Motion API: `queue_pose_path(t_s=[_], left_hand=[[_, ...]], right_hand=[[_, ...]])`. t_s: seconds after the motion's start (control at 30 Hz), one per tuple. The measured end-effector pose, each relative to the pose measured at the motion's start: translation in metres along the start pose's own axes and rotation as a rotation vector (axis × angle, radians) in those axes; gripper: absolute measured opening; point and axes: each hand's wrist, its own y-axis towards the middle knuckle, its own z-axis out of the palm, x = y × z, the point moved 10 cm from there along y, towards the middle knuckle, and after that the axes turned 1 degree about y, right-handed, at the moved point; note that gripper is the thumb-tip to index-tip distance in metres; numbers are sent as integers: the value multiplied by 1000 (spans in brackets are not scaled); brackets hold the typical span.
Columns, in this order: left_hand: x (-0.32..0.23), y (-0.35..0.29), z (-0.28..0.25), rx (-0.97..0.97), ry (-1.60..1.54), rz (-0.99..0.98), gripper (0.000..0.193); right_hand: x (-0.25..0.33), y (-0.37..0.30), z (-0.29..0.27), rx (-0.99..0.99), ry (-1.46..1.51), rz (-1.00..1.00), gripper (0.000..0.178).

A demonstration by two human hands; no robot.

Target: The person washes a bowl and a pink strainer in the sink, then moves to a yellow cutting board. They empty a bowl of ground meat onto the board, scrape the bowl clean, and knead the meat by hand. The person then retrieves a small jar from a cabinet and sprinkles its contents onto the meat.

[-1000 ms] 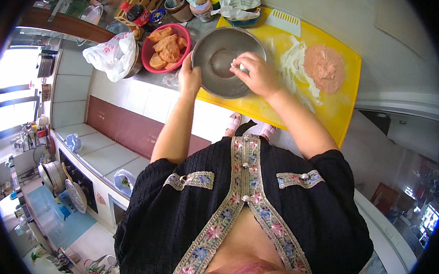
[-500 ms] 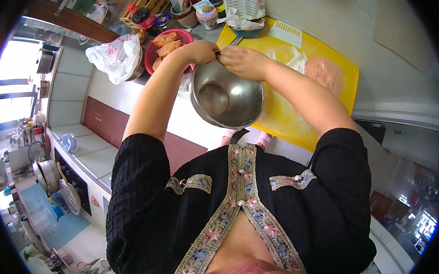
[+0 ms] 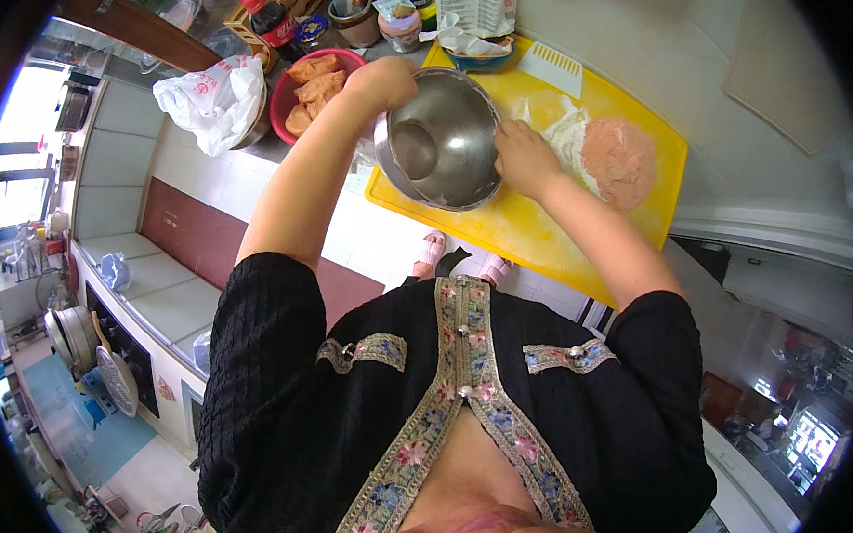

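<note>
A steel mixing bowl (image 3: 468, 114) is tipped so that its smooth inside shows, over the near left part of a yellow board (image 3: 534, 243). My left hand (image 3: 386, 83) is closed at the bowl's far left rim, its fingertips hidden behind its back. On the right rim my right hand (image 3: 526, 156) grips with curled fingers. To the right of that hand lies a mound of pinkish powder (image 3: 621, 163), with white flour (image 3: 570, 139) against its left side.
Left of the bowl stands a red basin (image 3: 283, 100) with orange chunks (image 3: 320, 89), beside a white plastic bag (image 3: 211, 106). Behind are a dark drink bottle (image 3: 273, 29), several jars and a white toothed scraper (image 3: 551, 68). A wall bounds the right.
My right hand has left the far rim beside my left hand and moved right and nearer, onto the bowl's right rim. The bowl has shifted slightly away from me.
</note>
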Motion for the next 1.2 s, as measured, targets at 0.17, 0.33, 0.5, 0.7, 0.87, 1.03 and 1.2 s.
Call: queue_pose_path(t_s=[0.17, 0.33, 0.5, 0.7, 0.87, 1.03, 1.2], left_hand=[[-19, -15, 2, -97, 59, -21, 38], [-3, -10, 12, -49, 92, -46, 38], [-4, 1, 18, 17, 63, -55, 42], [14, 7, 20, -143, -298, 78, 51], [32, -11, 29, -214, -510, 113, 53], [35, 2, 40, -118, -653, 118, 41], [21, 16, 30, -164, -485, 95, 37]], right_hand=[[-9, -25, 43, 249, 237, 114, 31], [6, -7, -19, -50, 332, -83, 28], [0, 52, -27, -61, 869, -89, 26], [-66, 28, -18, -29, 1756, 317, 36], [-208, -84, -26, -288, 1753, 611, 36], [-283, -168, 10, -447, 1485, 1006, 39], [-180, -87, 45, -116, 691, 562, 38]])
